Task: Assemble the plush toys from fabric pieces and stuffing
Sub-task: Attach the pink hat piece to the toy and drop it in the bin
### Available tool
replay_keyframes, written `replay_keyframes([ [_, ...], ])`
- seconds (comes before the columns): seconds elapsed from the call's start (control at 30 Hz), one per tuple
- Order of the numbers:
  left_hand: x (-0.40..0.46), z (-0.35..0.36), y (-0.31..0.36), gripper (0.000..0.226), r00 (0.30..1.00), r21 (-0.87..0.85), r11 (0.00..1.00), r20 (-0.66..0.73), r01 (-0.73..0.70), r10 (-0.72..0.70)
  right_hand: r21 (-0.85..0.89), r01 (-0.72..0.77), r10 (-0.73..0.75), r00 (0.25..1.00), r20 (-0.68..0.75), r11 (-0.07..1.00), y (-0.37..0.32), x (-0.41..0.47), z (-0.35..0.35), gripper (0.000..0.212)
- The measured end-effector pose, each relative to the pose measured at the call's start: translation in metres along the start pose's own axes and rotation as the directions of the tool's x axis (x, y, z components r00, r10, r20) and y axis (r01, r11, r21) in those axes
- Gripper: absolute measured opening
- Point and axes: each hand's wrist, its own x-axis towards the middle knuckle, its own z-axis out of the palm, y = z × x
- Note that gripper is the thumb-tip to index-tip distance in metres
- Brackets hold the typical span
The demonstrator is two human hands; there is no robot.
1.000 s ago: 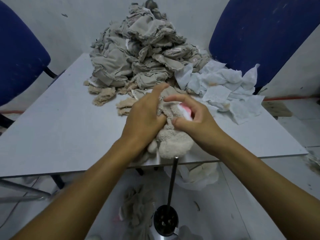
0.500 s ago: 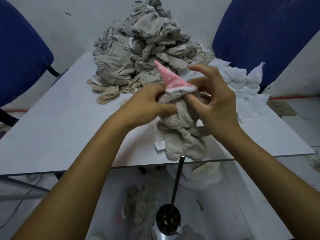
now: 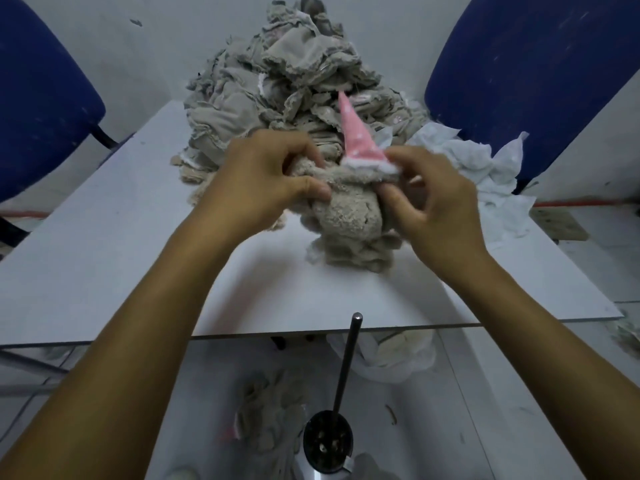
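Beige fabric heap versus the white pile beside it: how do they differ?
The beige fabric heap is tall, frayed and stands at the table's back centre. The white pile is low, thin and crumpled, spreading toward the right edge. Both lie loose on the table, untouched by the hands.

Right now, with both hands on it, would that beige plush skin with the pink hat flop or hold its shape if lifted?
Probably floppy: the plush skin sags in crumpled folds onto the table. Likely light, since a fingertip pinch supports it. The pink hat stands upright, so it seems stiffer.
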Motion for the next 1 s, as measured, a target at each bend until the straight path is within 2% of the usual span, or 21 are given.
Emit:
replay_keyframes([
  [0.07, 0.0, -0.005, -0.003, 0.022, 0.999, 0.051, 0.998, -0.02, -0.029, 0.03, 0.021, -0.026, 0.025, 1.0, 0.015, 0.999, 0.0, -0.001, -0.001, 0.027],
  [0.13, 0.0, -0.009, -0.006, 0.023, 0.994, 0.024, 0.998, -0.094, -0.058, 0.06, -0.005, 0.048, -0.048, 0.997, -0.058, 0.999, -0.004, -0.001, -0.001, 0.029],
  [0.23, -0.001, -0.009, -0.005, 0.027, 0.991, -0.004, 0.997, -0.117, -0.071, 0.07, 0.025, 0.054, -0.053, 0.998, -0.032, 0.998, -0.01, 0.003, -0.004, 0.038],
  [0.33, 0.001, -0.012, -0.006, 0.02, 0.985, -0.084, 0.993, -0.161, -0.082, 0.068, 0.03, 0.085, -0.081, 0.989, -0.127, 0.996, -0.01, 0.005, -0.007, 0.041],
  [0.43, -0.003, -0.011, -0.011, 0.021, 0.991, -0.045, 0.996, -0.107, -0.083, 0.077, 0.018, 0.051, -0.05, 0.999, -0.013, 0.999, -0.01, 0.002, -0.008, 0.039],
  [0.57, -0.002, -0.01, -0.015, 0.019, 0.991, -0.133, 0.988, -0.114, -0.08, 0.065, -0.004, 0.086, -0.086, 0.992, -0.09, 0.996, -0.007, 0.001, -0.005, 0.04],
  [0.7, -0.004, -0.008, -0.014, 0.016, 0.998, -0.177, 0.982, -0.028, -0.06, 0.056, 0.134, -0.043, 0.037, 0.998, 0.046, 0.99, -0.007, -0.001, -0.002, 0.041],
  [0.77, -0.007, -0.007, -0.012, 0.013, 0.997, -0.193, 0.978, -0.047, -0.073, 0.065, 0.143, 0.018, -0.021, 1.0, 0.018, 0.99, -0.009, 0.0, -0.002, 0.039],
  [0.9, -0.006, -0.02, -0.003, 0.014, 0.99, -0.285, 0.949, -0.086, -0.131, 0.111, 0.187, 0.158, -0.136, 0.983, -0.124, 0.97, -0.014, 0.014, -0.008, 0.037],
  [1.0, -0.01, -0.02, -0.001, 0.011, 0.99, -0.242, 0.96, -0.049, -0.139, 0.131, 0.154, 0.105, -0.099, 0.994, -0.044, 0.983, -0.015, 0.007, -0.007, 0.034],
])
